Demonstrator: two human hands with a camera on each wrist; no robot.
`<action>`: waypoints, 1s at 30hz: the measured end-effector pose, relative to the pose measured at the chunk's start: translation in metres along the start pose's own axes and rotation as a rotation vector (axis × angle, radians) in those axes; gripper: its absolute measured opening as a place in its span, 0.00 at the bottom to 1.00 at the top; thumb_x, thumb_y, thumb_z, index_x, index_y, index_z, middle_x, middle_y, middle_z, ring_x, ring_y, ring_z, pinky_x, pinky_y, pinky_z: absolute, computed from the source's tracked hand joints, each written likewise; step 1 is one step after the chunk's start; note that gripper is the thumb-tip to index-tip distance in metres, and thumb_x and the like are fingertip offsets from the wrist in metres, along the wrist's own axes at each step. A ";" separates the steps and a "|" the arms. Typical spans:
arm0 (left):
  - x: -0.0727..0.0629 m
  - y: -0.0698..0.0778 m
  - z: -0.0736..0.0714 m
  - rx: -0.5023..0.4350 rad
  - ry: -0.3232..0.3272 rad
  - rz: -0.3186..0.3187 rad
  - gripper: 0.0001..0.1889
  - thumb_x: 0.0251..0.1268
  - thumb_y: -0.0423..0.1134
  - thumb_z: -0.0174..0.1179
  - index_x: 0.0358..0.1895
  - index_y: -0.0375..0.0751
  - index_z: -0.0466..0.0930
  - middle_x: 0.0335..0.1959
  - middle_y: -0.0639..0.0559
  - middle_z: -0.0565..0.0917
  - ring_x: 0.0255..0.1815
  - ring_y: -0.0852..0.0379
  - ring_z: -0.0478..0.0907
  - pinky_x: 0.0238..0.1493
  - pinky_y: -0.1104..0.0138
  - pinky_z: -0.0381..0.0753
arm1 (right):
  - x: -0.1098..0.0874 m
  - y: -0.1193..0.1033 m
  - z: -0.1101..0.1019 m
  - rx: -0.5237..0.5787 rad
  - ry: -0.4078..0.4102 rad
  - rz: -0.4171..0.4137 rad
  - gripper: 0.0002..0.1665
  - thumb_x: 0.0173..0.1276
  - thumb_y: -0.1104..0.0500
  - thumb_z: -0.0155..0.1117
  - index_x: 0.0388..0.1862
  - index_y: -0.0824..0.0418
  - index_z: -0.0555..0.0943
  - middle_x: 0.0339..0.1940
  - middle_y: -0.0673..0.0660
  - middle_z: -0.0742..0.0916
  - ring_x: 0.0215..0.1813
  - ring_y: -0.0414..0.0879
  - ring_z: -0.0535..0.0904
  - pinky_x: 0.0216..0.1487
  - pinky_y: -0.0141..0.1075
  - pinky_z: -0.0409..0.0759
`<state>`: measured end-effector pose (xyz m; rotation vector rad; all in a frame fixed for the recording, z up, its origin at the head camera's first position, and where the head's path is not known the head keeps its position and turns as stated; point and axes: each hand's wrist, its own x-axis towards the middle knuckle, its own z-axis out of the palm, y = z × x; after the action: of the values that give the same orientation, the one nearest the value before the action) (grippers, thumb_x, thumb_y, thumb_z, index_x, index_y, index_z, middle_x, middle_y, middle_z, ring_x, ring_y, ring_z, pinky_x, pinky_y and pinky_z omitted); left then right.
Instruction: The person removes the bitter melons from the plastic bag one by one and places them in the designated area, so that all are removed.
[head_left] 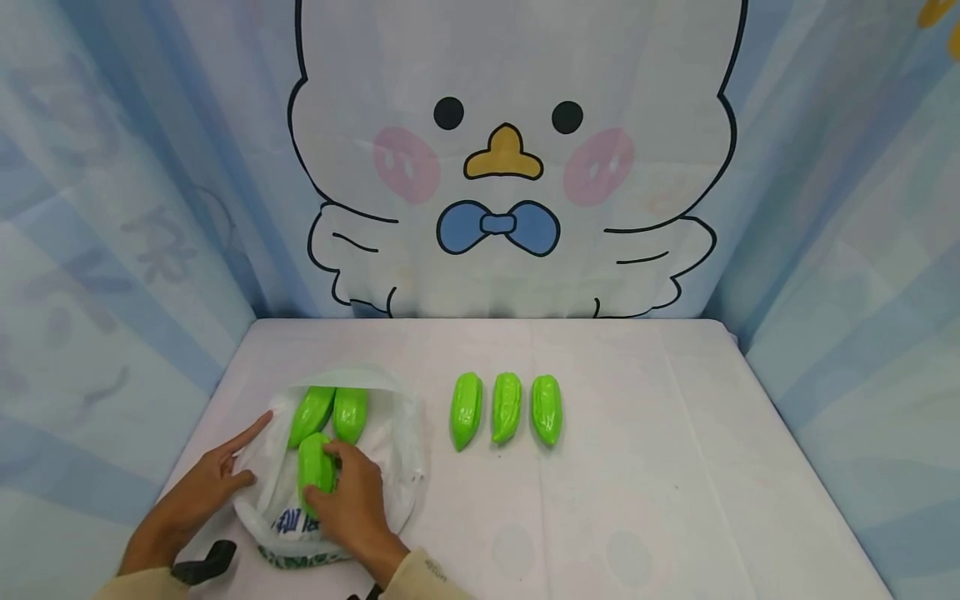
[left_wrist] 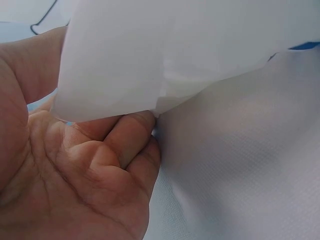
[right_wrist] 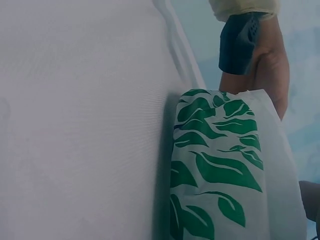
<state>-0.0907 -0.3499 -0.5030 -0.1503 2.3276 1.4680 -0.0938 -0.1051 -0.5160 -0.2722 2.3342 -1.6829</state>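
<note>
A white plastic bag (head_left: 408, 450) lies on the table at the left with its mouth spread, green leaves printed on it (right_wrist: 220, 165). Two glossy, bright green, ridged vegetable-shaped pieces (head_left: 350, 414) rest inside it. My right hand (head_left: 351, 500) pinches another such green piece (head_left: 317, 467) between thumb and fingers, within the bag's mouth. At the bag's left rim, my left hand (head_left: 206, 485) holds the edge, its index finger stretched along the side. In the left wrist view, curled fingers (left_wrist: 132, 132) meet the white bag sheet (left_wrist: 165, 60), which hides the thumb's tip.
Three more green pieces (head_left: 507, 407) stand in a row at the table's middle, right of the bag. The table (head_left: 675, 492) has a pale cloth. Behind it hangs a curtain (head_left: 502, 283) with a cartoon bird, and blue-white curtains flank both sides.
</note>
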 end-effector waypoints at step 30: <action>0.000 0.005 0.000 0.075 0.001 -0.007 0.50 0.71 0.33 0.59 0.89 0.51 0.38 0.89 0.35 0.40 0.86 0.23 0.42 0.77 0.27 0.51 | -0.028 -0.033 -0.057 0.295 0.088 -0.188 0.33 0.69 0.61 0.72 0.72 0.48 0.78 0.69 0.46 0.82 0.73 0.46 0.78 0.63 0.32 0.83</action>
<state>-0.0922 -0.3475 -0.4993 -0.1383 2.3765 1.3753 -0.0848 -0.0563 -0.4650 -0.3748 2.1347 -2.1398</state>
